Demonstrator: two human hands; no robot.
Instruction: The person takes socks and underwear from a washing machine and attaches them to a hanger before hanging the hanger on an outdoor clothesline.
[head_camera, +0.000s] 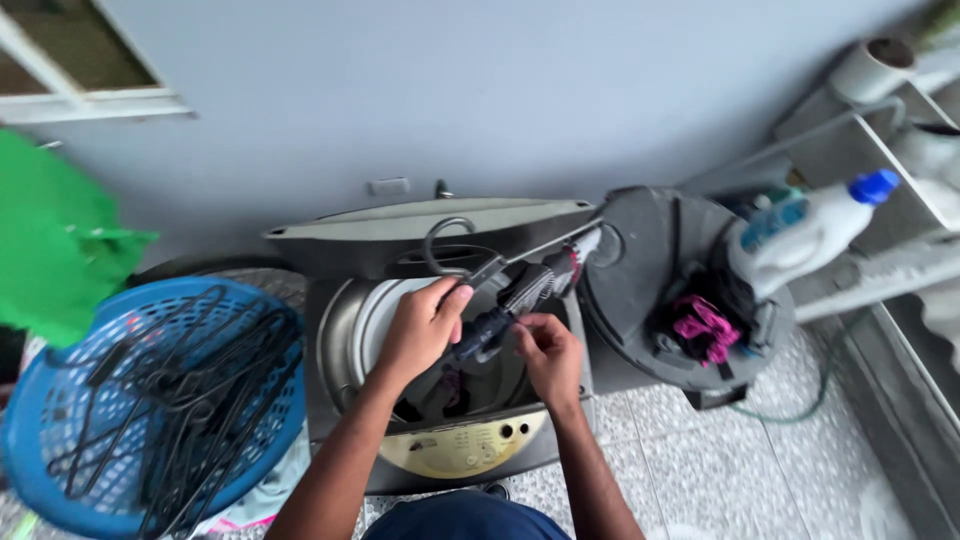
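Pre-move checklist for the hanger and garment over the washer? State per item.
1. Left hand grips the black hanger below its hook: ok.
2. Right hand pinches the dark garment at the hanger: ok.
3. Garment fully seated on the hanger: cannot tell, the fabric is bunched between the hands.
4. Washing machine lid is open, with more laundry in the drum: ok.
5. Blue basket of spare hangers sits beside the washer on the left: ok.
6. White detergent bottle lies tilted on the round dark lid, apart from both hands: ok.
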